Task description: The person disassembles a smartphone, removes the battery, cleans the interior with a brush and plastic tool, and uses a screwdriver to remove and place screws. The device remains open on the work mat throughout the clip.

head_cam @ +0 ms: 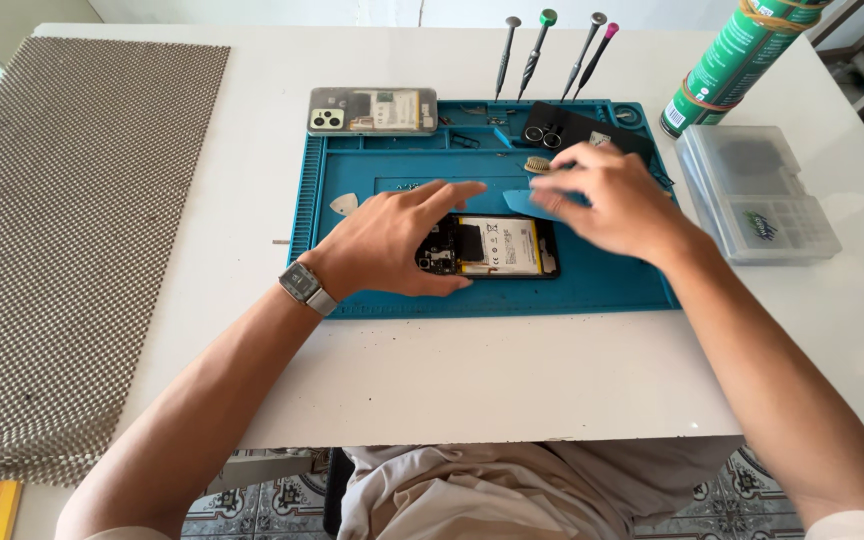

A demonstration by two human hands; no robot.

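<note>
An opened phone with its battery exposed lies on a blue repair mat. My left hand rests flat on the phone's left end, fingers stretched out over it. My right hand hovers just above and right of the phone, pinching a thin blue plastic pry card over the phone's upper edge. A small brush lies just behind the right hand's fingers.
Another phone in a clear case and a black back cover sit at the mat's far edge. Several screwdrivers stand behind. A green spray can, a clear parts box, a white pick and a woven mat lie around.
</note>
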